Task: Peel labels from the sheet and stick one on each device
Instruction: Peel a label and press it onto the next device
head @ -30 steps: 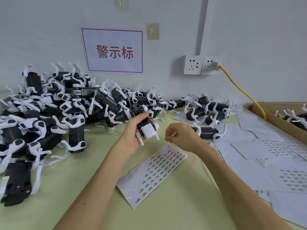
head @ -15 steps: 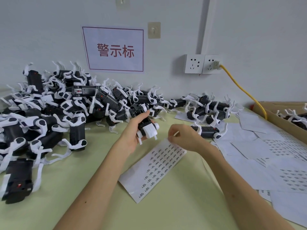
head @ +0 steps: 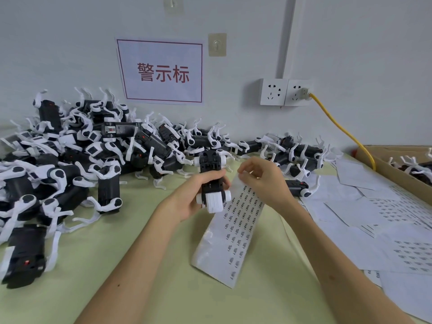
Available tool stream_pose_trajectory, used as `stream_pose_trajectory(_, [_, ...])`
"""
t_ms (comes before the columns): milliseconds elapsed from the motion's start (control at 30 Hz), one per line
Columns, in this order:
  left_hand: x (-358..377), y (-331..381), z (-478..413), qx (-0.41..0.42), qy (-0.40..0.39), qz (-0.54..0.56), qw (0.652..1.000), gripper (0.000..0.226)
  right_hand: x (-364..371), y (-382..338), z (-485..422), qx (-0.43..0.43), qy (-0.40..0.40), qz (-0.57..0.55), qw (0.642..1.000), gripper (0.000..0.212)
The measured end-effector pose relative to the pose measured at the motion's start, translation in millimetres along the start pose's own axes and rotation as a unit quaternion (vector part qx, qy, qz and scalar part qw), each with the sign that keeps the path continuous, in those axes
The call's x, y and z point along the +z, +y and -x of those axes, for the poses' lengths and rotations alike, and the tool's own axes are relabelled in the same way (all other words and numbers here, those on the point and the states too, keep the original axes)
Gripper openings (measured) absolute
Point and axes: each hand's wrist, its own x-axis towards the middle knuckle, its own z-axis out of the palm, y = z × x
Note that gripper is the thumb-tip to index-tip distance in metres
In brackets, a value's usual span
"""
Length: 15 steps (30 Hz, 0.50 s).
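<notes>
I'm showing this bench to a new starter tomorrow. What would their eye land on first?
Most likely the big tangled heap of black-and-white devices along the wall on the left, with the red-lettered sign above it. Then, at centre, the left hand holding one device while the right hand pinches the top of the label sheet.

Bright, even, diffuse light, with only faint soft shadows on the table [head: 268,300]. Wide-angle distortion bends lines far from the sign [head: 161,71]. Sheet [head: 233,235] print is blurred.
</notes>
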Motion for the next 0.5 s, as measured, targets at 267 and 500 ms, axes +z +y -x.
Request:
stream_pose_trajectory(267, [4.0,0.6,4.0,-0.037,-0.039,-0.042,0.998,0.053,3.7,-0.1,0.1,-0.037,0.040,0.035,0.998,0.014])
stream_pose_trajectory(500, [2.1,1.4,3.7,0.007,0.029,-0.024,0.999,0.040,-1.1,3.9,-0.9,-0.098,0.044,0.104,0.989,0.008])
